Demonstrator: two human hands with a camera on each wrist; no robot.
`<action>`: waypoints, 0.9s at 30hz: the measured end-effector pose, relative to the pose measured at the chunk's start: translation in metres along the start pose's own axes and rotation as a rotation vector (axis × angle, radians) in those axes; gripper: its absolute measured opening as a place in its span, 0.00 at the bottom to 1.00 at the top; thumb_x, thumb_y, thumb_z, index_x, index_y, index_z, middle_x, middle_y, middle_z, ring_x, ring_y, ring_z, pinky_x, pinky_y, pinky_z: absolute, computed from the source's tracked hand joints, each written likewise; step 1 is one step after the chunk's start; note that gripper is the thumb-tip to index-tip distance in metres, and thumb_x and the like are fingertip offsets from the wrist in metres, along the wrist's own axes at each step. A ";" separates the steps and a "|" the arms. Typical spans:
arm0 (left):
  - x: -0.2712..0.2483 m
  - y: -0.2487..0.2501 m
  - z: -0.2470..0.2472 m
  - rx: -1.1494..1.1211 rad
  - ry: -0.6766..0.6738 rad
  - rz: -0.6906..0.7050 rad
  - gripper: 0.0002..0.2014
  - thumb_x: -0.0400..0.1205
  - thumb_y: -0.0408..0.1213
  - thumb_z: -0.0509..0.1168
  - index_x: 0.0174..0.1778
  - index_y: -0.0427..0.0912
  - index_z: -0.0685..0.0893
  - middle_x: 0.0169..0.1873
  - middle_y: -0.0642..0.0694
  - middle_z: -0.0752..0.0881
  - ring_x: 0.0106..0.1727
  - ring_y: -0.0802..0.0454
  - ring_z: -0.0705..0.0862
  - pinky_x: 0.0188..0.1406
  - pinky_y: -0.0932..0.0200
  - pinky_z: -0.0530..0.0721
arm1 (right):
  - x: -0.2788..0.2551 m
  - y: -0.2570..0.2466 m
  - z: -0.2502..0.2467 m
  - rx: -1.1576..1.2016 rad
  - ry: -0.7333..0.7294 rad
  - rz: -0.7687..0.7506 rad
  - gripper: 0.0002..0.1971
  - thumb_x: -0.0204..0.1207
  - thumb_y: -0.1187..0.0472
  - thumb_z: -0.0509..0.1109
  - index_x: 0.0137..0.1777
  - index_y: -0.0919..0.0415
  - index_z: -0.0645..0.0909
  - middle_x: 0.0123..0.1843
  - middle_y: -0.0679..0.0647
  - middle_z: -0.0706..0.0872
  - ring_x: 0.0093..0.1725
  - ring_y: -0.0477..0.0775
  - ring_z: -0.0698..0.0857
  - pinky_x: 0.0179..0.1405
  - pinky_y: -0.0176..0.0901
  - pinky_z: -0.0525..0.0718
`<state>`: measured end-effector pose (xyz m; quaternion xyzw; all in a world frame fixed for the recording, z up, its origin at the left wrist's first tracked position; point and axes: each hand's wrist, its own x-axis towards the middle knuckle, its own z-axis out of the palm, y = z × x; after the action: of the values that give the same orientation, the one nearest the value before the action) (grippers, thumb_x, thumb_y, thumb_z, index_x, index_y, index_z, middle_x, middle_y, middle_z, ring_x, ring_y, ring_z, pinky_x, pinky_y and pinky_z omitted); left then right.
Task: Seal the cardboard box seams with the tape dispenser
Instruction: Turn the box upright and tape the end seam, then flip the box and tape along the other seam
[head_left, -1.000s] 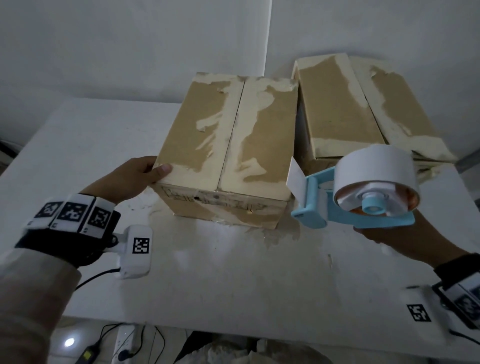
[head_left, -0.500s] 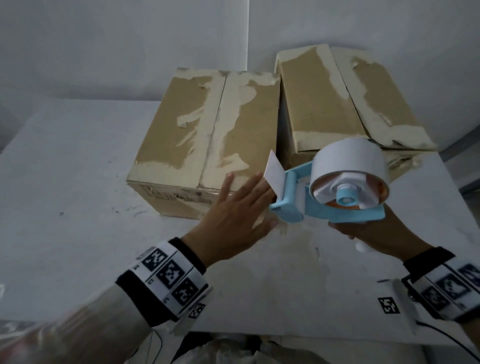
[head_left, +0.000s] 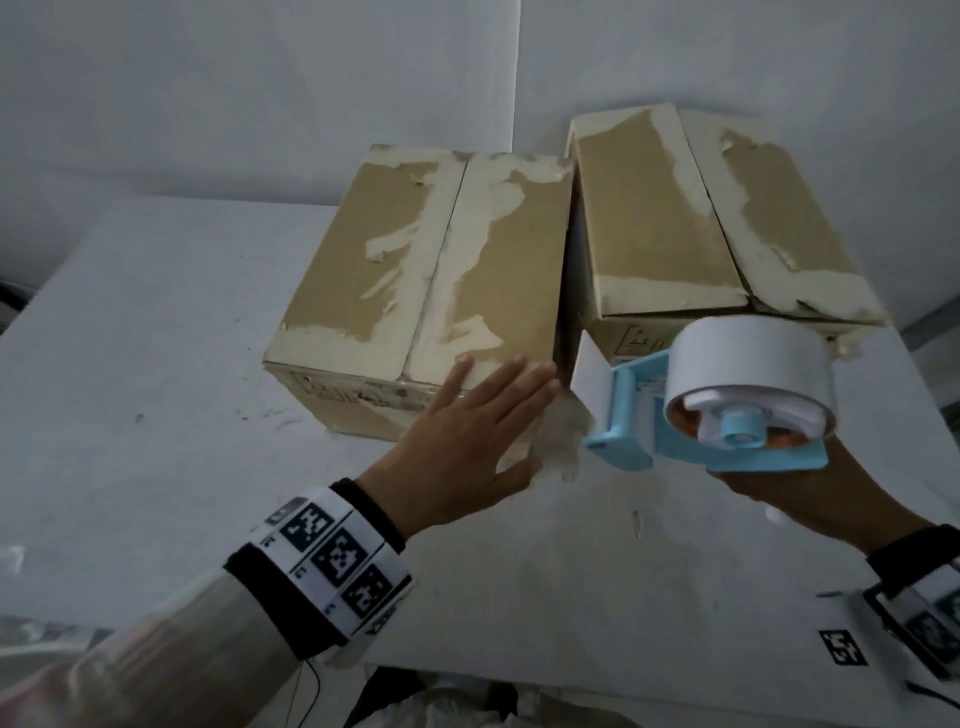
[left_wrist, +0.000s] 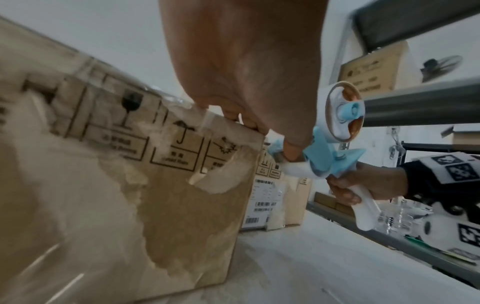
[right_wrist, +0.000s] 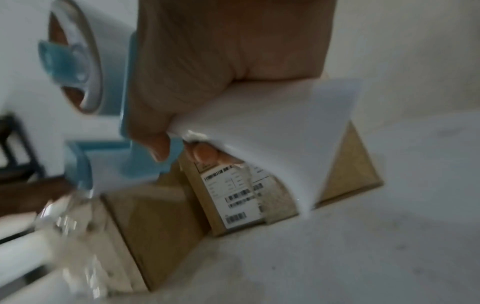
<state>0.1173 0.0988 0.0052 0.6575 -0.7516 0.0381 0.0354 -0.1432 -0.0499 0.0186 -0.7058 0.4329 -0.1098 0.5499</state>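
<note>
Two brown cardboard boxes stand side by side on the white table (head_left: 156, 415), both with pale torn patches along their top seams. My left hand (head_left: 467, 431) lies flat with straight fingers on the near right corner of the left box (head_left: 415, 260); its fingertips (left_wrist: 241, 121) reach over the top edge of that box (left_wrist: 130, 195). My right hand (head_left: 789, 493) grips the white handle of the light blue tape dispenser (head_left: 748, 384), held in the air just right of that corner, in front of the right box (head_left: 675, 218). A loose white tape end (head_left: 592, 374) points at the boxes.
White walls rise close behind the boxes. Grey metal shelving (left_wrist: 415, 107) with a cardboard box (left_wrist: 371, 70) on it stands off the table's right side. The table's near edge (head_left: 571, 670) runs just below my wrists.
My left hand left the box's near left corner, crossed to its near right corner and now lies flat there. The dispenser stayed in my right hand, close to that corner.
</note>
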 end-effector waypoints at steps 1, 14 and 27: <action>0.001 -0.001 0.000 -0.011 0.012 0.003 0.31 0.77 0.54 0.52 0.73 0.41 0.71 0.72 0.47 0.75 0.74 0.47 0.73 0.69 0.38 0.64 | -0.001 0.002 -0.004 -0.022 0.003 0.005 0.35 0.29 0.29 0.80 0.39 0.43 0.81 0.33 0.25 0.86 0.34 0.27 0.84 0.33 0.19 0.81; 0.002 -0.004 0.000 -0.047 0.008 0.044 0.30 0.75 0.52 0.53 0.73 0.43 0.66 0.72 0.42 0.76 0.74 0.44 0.73 0.70 0.39 0.63 | 0.024 0.013 0.012 -0.125 -0.022 -0.020 0.09 0.63 0.62 0.79 0.27 0.54 0.82 0.22 0.48 0.85 0.23 0.40 0.80 0.21 0.34 0.78; 0.010 -0.011 -0.004 -0.069 0.046 0.103 0.26 0.78 0.50 0.54 0.71 0.43 0.73 0.71 0.44 0.77 0.72 0.44 0.75 0.64 0.42 0.77 | -0.027 0.087 -0.012 -0.474 0.206 0.042 0.19 0.59 0.40 0.78 0.33 0.54 0.79 0.27 0.50 0.85 0.33 0.54 0.87 0.32 0.46 0.82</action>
<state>0.1267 0.0884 0.0102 0.6154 -0.7842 0.0291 0.0734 -0.2099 -0.0403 -0.0438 -0.7908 0.5149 -0.0651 0.3244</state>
